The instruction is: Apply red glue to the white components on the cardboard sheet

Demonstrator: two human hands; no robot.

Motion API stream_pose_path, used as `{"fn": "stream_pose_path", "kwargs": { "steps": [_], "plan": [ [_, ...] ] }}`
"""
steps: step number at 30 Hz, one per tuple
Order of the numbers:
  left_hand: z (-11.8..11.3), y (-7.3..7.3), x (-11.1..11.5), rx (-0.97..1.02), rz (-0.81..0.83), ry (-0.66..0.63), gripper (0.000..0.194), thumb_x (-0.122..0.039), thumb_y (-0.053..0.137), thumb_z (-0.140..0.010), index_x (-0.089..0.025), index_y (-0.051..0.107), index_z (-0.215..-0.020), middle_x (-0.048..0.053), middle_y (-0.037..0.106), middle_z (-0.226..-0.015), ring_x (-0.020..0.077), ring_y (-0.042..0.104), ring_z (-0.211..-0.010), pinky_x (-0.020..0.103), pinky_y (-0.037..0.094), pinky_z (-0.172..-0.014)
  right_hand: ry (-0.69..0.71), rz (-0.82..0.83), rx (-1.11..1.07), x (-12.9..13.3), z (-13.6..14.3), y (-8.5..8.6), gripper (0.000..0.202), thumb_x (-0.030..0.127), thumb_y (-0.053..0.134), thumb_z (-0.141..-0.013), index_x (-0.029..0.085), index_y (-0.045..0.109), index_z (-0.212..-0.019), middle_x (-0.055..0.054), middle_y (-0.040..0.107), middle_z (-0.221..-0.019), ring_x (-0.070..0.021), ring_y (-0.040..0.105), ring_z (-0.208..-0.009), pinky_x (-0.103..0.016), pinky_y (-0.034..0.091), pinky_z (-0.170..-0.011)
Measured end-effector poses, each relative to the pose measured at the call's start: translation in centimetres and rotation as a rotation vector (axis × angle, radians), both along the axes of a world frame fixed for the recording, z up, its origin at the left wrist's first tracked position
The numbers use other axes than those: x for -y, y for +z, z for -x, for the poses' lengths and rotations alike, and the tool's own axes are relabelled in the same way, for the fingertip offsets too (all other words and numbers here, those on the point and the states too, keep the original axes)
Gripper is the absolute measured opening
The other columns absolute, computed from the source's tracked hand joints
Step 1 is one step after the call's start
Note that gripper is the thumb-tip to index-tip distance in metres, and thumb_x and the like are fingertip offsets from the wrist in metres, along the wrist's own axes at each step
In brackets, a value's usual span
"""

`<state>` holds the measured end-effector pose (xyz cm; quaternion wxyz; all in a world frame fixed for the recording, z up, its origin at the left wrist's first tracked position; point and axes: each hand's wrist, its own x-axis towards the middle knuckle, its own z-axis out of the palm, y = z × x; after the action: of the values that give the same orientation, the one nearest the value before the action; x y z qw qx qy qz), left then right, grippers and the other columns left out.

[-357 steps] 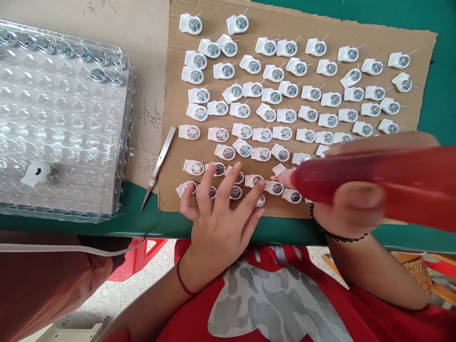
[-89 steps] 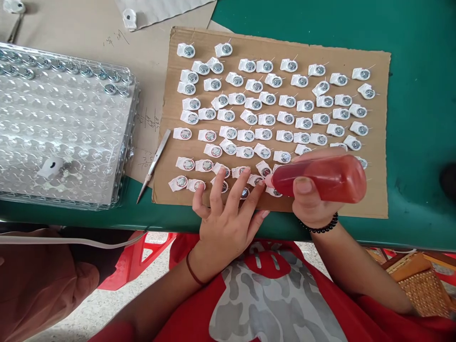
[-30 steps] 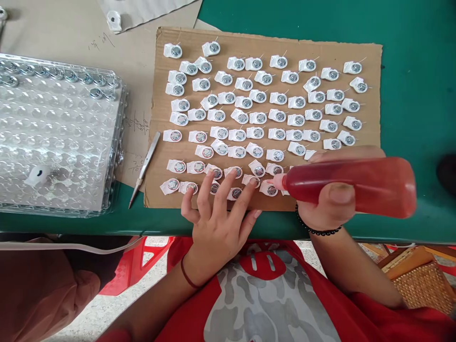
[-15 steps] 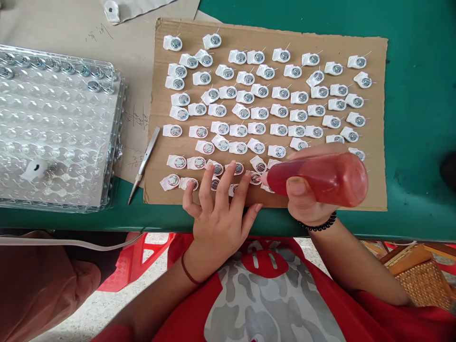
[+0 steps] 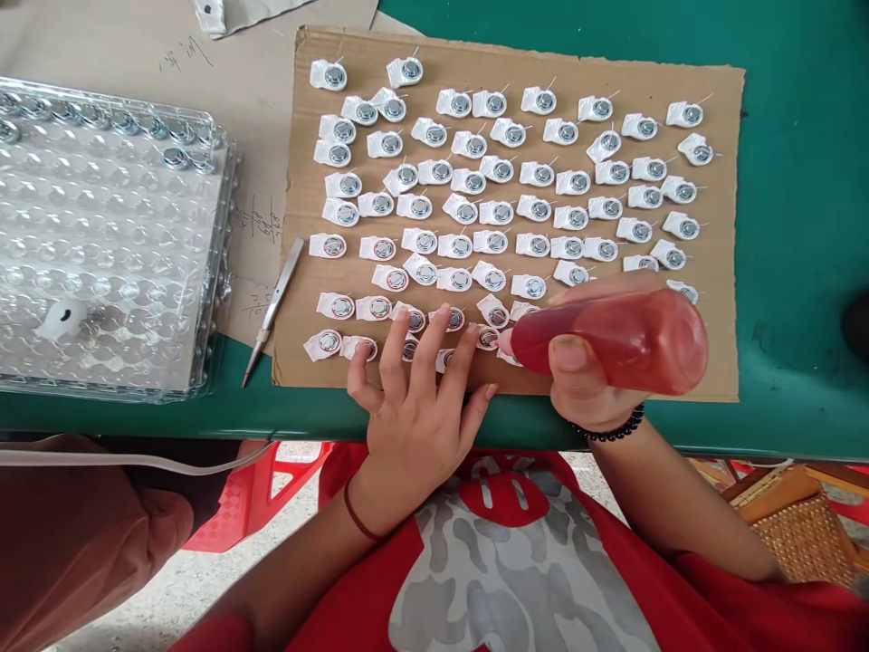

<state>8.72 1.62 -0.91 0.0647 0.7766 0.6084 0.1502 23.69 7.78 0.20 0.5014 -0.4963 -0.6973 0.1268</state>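
Observation:
My right hand [image 5: 587,380] is wrapped round a red squeeze bottle [image 5: 617,340], tipped sideways with its nozzle pointing left. The nozzle tip is at a small white piece with a round metal disc [image 5: 487,338]. My left hand [image 5: 417,407] lies with fingers spread over the lower edge of a brown cardboard sheet [image 5: 706,362], its fingertips among the bottom pieces and its index fingertip beside the piece at the nozzle. Several similar white pieces with metal discs lie across the cardboard. Some of the lower ones show red rings round their discs.
Tweezers [image 5: 272,312] lie at the cardboard's left edge. Clear plastic trays [image 5: 115,263] with several metal discs and one white piece [image 5: 62,319] stand on the left. A white cable [image 5: 136,458] runs below the green table's [image 5: 801,226] front edge.
The view has shifted slightly. Both hands and the bottle keep almost the same place over the cardboard, with the nozzle still at the same piece.

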Motion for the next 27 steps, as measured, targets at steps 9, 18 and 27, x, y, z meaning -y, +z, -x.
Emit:
{"fn": "stream_pose_path", "kwargs": {
  "steps": [9,18,27],
  "plan": [
    [0.0,0.07,0.1,-0.048,-0.007,0.006,0.053,-0.045,0.052,-0.081,-0.025,0.045,-0.13,0.009,0.039,-0.14,0.0362,0.028,-0.13,0.055,0.014,-0.102,0.003,0.003,-0.014,-0.04,-0.03,0.06,0.027,0.044,0.058,-0.08,0.021,0.056,-0.067,0.001,0.06,-0.066,-0.0123,0.056,-0.056,-0.027,0.044,-0.047],
    [-0.02,0.04,0.11,-0.054,0.007,0.01,0.053,-0.046,0.051,-0.081,-0.025,0.045,-0.13,0.008,0.038,-0.141,0.0351,0.026,-0.131,0.054,0.013,-0.103,0.027,0.05,-0.104,0.04,0.02,-0.14,0.021,0.042,0.064,-0.075,0.023,0.056,-0.073,0.003,0.063,-0.07,-0.0113,0.058,-0.061,-0.025,0.049,-0.054],
    [-0.02,0.11,0.07,-0.055,0.015,0.004,0.054,-0.045,0.052,-0.081,-0.025,0.045,-0.13,0.008,0.037,-0.141,0.035,0.025,-0.131,0.054,0.012,-0.103,0.031,-0.006,-0.101,-0.26,-0.06,-0.41,0.021,0.042,0.065,-0.075,0.023,0.057,-0.072,0.002,0.062,-0.068,-0.0118,0.057,-0.058,-0.026,0.047,-0.048]
  ]
}}
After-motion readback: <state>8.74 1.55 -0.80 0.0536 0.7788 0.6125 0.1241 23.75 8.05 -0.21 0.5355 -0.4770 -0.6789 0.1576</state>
